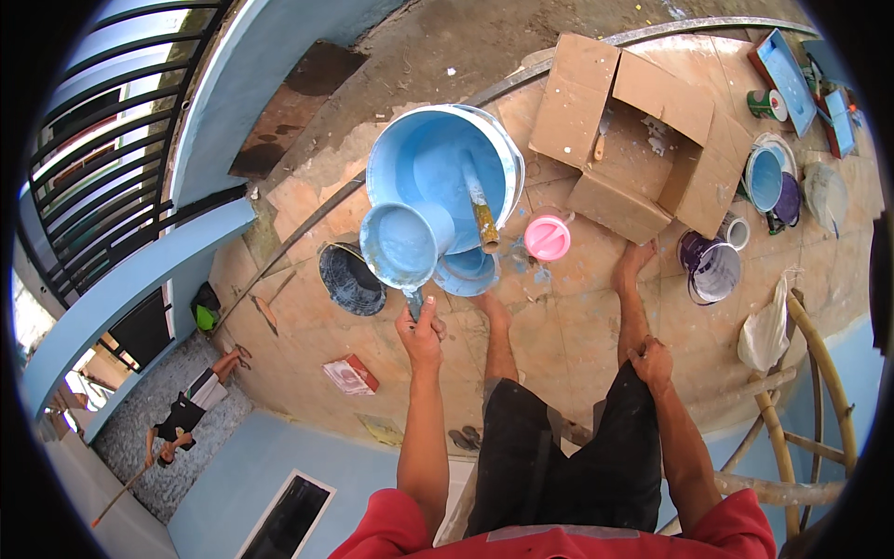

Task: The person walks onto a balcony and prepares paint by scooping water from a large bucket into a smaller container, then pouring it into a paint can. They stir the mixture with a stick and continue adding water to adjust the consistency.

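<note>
Above the left hand (421, 328), its fingers (434, 328) clamp the handle of a blue paint scoop (400, 245).

One head-worn fisheye view looks steeply down from above the big paint bucket (443, 177), fairly near it.

Big bucket (438, 168) looks like smooth plastic, its inside coated in wet, glossy light-blue paint; small dipper (400, 244) likewise plastic, paint-smeared, its handle in the left hand (421, 334). Stir stick (480, 210) is rough wood, crusted with blue and yellowish paint; opened box (643, 130) is matt brown cardboard, stained with pale blotches. Floor (568, 326) is tan tile, dull and paint-speckled; pink lid (547, 238) is smooth plastic; ladder poles (819, 363) are bare bamboo.
</note>
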A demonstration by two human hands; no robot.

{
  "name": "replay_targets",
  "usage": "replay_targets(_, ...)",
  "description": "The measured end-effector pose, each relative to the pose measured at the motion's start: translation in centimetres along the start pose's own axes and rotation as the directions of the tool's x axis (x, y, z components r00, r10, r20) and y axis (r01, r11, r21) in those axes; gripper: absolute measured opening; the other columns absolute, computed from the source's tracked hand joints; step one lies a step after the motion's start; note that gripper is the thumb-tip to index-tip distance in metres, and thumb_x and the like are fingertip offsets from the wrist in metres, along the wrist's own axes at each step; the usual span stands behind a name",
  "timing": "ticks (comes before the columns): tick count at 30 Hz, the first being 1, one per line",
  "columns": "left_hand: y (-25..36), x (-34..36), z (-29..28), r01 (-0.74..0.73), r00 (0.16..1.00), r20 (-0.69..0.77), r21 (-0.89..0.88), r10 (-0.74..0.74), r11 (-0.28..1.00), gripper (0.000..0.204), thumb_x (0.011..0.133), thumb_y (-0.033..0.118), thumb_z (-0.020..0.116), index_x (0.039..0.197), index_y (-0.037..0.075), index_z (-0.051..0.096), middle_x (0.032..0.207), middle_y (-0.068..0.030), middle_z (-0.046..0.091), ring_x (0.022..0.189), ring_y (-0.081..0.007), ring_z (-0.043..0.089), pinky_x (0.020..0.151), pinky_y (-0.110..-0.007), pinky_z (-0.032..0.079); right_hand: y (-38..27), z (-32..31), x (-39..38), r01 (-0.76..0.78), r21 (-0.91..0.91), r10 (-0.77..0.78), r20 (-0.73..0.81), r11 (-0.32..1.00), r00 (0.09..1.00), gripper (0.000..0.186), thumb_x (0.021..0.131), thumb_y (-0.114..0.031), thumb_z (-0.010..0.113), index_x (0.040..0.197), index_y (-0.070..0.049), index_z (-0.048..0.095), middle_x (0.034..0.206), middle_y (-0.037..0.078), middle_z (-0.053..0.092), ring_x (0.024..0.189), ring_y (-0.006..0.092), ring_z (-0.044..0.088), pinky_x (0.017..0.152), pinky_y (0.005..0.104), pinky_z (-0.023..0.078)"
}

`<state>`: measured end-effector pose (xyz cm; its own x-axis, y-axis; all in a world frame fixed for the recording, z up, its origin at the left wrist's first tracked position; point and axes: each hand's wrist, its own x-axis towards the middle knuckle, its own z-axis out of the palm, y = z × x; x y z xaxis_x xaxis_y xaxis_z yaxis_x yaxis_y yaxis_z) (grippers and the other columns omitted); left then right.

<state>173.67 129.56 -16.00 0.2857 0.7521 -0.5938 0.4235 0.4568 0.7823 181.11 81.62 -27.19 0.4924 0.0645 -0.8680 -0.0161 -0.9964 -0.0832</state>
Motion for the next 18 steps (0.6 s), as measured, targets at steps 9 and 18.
replay_targets(9,0.01,0.19,-0.05,-0.010,1.000,0.002,0.007,0.010,1.000,0.031,0.097,0.022,0.075,0.081,0.010,0.051,0.054,0.0012,0.044,0.042,-0.0093,0.040,0.042,-0.027,0.032,-0.48,0.73,-0.83,0.056,0.022,-0.052,-0.179,0.998,0.983,0.037,0.083,-0.037,0.081,0.092,-0.005,0.067,0.097,0.018,0.068,0.089,0.0425,0.069,0.081,0.0534,0.055)
replay_targets(18,0.36,0.27,0.02,-0.051,0.999,0.005,0.031,0.051,0.998,0.033,0.098,0.023,0.075,0.079,0.010,0.051,0.053,0.0014,0.044,0.041,-0.0091,0.040,0.041,-0.027,0.031,-0.22,0.84,-0.48,0.072,0.040,-0.063,-0.190,0.997,0.980,0.036,0.085,-0.036,0.080,0.091,-0.003,0.067,0.092,0.020,0.068,0.087,0.0438,0.070,0.078,0.0533,0.056)
